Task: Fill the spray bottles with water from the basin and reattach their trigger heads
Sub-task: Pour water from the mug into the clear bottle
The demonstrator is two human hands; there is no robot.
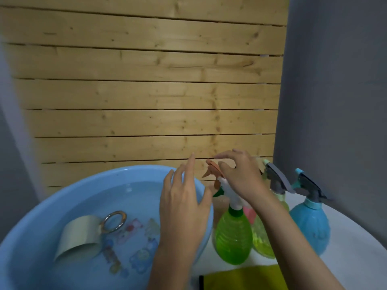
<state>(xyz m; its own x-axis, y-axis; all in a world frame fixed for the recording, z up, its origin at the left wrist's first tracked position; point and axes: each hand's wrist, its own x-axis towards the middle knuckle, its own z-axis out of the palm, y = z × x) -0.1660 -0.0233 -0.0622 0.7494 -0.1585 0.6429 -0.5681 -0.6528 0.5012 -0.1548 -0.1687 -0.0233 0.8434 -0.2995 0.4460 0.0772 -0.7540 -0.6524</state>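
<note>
A green spray bottle [232,237] stands upright just right of the blue basin [62,193], which holds water. Its white and orange trigger head [212,171] sits on the neck. My right hand [240,176] arches over the back of that head, thumb touching it and index finger lifted straight. My left hand [184,206] hovers with fingers spread above the basin's right rim and holds nothing. Behind the green one stand a yellow-green bottle [261,241] and a blue bottle [310,227], both with grey trigger heads on.
A beige cup [79,235] with a metal ring handle lies tilted in the basin's water. A yellow cloth [247,277] lies at the front edge of the white table [356,258]. A wooden slat wall rises close behind, and a grey wall stands to the right.
</note>
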